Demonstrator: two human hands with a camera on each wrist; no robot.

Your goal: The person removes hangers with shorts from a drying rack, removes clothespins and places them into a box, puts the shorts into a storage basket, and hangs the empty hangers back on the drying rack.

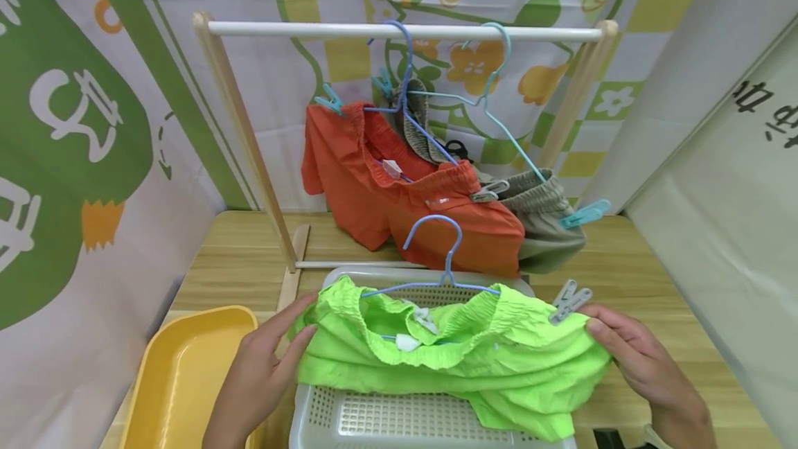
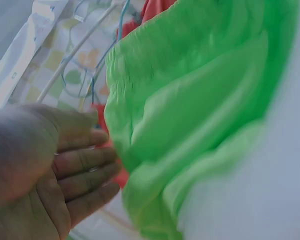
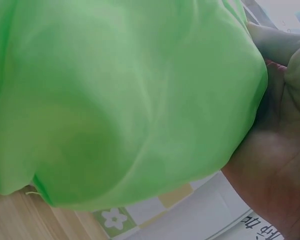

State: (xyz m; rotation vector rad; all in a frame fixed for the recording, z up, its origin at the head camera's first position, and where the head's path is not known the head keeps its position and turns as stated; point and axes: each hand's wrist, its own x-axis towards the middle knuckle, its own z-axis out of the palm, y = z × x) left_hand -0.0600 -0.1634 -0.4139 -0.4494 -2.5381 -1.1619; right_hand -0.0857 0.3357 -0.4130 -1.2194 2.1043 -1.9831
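While a pale wooden rack (image 1: 244,137) stands behind a grey perforated plastic basket (image 1: 399,416), lime-green cloth shorts (image 1: 445,374) spread over the basket on a blue hook-topped hanger (image 1: 447,274); the left hand (image 1: 257,369) has straight fingers at one side, the right hand (image 1: 645,359) pinches the other.

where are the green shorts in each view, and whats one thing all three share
Head: the green shorts are in the lower middle, between the left hand and the right hand.
Left wrist: centre to upper right, beside the left hand.
Right wrist: filling the left and centre, right hand at the right edge.
Shared landmark: the checked backdrop, top, upper left and bottom respectively.
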